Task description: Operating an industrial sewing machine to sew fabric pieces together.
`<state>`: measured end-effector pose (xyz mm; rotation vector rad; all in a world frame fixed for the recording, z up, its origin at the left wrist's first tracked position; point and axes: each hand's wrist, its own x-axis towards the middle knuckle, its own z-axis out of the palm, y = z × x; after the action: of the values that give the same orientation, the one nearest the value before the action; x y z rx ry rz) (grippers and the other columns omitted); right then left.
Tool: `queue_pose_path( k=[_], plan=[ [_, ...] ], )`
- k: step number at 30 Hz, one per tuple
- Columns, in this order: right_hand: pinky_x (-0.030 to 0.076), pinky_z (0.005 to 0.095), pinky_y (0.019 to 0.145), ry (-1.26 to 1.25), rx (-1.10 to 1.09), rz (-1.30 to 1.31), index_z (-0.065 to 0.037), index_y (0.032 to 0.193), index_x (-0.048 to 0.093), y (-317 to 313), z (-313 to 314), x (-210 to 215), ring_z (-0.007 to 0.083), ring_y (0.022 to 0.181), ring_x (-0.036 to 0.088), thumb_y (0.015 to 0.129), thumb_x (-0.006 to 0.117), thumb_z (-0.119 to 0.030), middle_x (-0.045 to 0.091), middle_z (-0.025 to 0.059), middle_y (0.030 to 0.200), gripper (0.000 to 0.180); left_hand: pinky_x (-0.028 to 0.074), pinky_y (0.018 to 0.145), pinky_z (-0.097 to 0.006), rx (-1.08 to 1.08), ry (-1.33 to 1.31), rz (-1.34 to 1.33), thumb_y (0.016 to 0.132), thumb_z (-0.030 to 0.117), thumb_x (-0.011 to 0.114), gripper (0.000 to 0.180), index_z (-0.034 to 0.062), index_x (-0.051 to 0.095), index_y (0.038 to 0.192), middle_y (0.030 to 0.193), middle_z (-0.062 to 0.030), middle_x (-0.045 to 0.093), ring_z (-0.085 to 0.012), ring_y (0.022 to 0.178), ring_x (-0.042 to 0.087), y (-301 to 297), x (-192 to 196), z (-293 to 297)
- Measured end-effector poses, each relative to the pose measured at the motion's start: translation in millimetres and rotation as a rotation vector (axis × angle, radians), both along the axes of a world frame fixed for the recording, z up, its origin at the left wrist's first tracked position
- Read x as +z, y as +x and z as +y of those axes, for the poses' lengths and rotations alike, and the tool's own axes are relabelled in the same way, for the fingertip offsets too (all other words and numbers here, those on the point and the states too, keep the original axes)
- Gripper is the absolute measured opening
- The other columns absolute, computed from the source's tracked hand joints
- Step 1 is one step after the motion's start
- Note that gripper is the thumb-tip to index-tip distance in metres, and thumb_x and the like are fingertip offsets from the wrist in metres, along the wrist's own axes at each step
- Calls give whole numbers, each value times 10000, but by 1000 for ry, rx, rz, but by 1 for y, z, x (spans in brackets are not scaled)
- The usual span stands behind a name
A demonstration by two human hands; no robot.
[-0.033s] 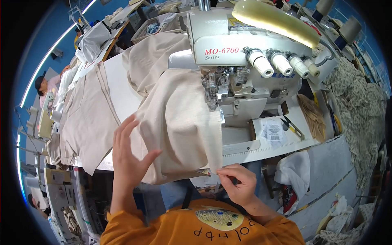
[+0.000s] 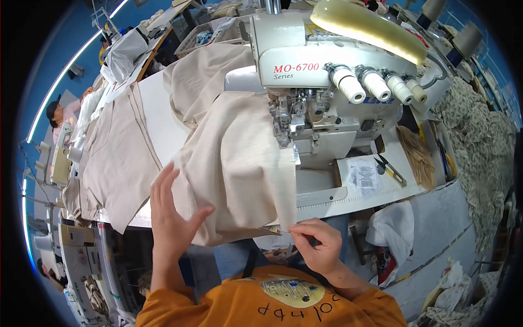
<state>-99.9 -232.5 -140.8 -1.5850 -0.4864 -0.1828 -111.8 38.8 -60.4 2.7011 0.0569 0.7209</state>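
Observation:
A cream fabric panel (image 2: 245,169) lies in soft folds at the front of a white overlock sewing machine (image 2: 289,60). Its right edge runs up to the presser foot area (image 2: 284,122), and its lower part hangs past the table's front edge. Between thumb and fingers, my right hand (image 2: 320,246) pinches the panel's lower right corner. My left hand (image 2: 173,218) is open at the panel's left side, with thumb and fingers spread; whether it touches the cloth I cannot tell.
More beige cloth pieces (image 2: 117,158) lie on the table to the left. Thread snips (image 2: 391,170) and a white printed label packet (image 2: 364,177) sit right of the machine bed. A lit lamp (image 2: 370,30) hangs over the machine. Patterned fabric (image 2: 474,125) is heaped at far right.
My left hand has shifted slightly down, its fingertips lower beside the cloth. My right hand keeps its pinch in the same place.

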Motion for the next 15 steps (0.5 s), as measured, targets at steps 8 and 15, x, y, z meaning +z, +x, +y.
queue_pose_path(
  k=[8, 15],
  plan=[
    [452, 231, 521, -126, -79, 39, -11, 1001, 722, -2, -16, 11, 103, 573, 580, 808, 741, -16, 701, 73, 805, 194, 429, 976, -440, -46, 43, 178, 740, 181, 780, 497, 21, 583, 1168, 1245, -139, 577, -367, 1147, 521, -34, -45, 45],
    [493, 283, 585, -653, -580, -152, -38, 1030, 707, 54, -101, 26, 178, 647, 577, 799, 740, -27, 656, 80, 1022, 234, 452, 900, -423, 10, -101, 244, 729, 83, 741, 278, 18, 655, 986, 1008, -115, 613, -325, 979, 574, -30, -21, 42]
  ],
)
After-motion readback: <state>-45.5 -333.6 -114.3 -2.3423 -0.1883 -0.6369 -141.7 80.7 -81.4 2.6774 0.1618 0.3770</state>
